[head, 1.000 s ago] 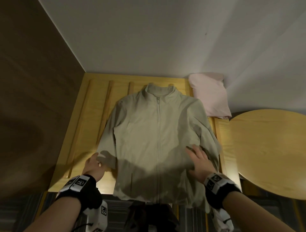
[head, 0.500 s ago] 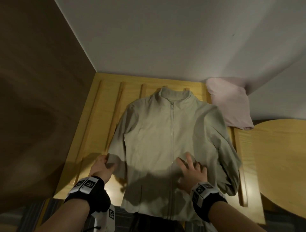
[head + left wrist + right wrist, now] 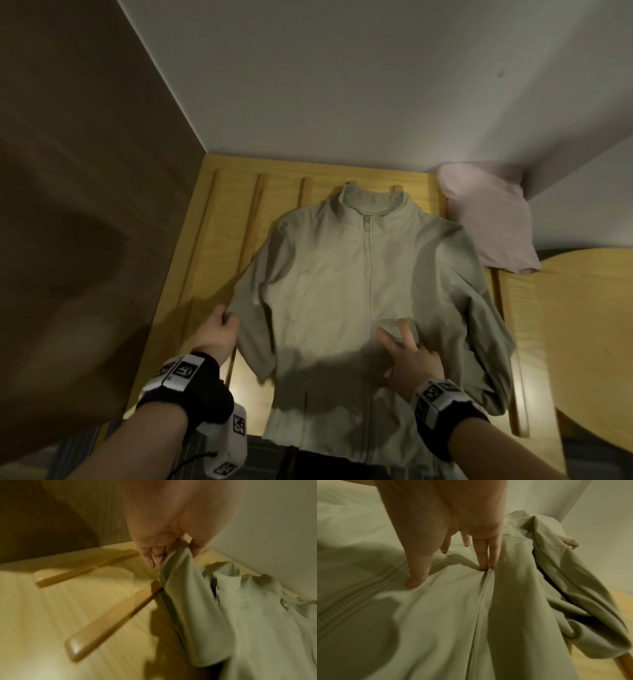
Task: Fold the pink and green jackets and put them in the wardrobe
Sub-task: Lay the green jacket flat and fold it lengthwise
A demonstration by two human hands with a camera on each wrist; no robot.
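Note:
The pale green jacket (image 3: 342,291) lies front up, zipped, on a yellow wooden slatted surface (image 3: 219,246), its hem hanging over the near edge. My left hand (image 3: 222,325) pinches the edge of the jacket's left sleeve (image 3: 180,566) between thumb and fingers and lifts it. My right hand (image 3: 404,353) lies on the jacket's front just right of the zipper, fingers straight and spread, pressing the cloth (image 3: 453,601). The pink jacket (image 3: 489,219) sits folded at the far right corner by the wall.
A dark brown panel (image 3: 85,205) stands along the left side. White walls (image 3: 342,85) close the back and right. A round yellow wooden table (image 3: 582,342) sits to the right. Raised wooden slats (image 3: 106,622) run across the surface left of the jacket.
My right hand has slid left from the jacket's right side to beside the zipper. My left hand has closed on the left sleeve's edge. The view has shifted left.

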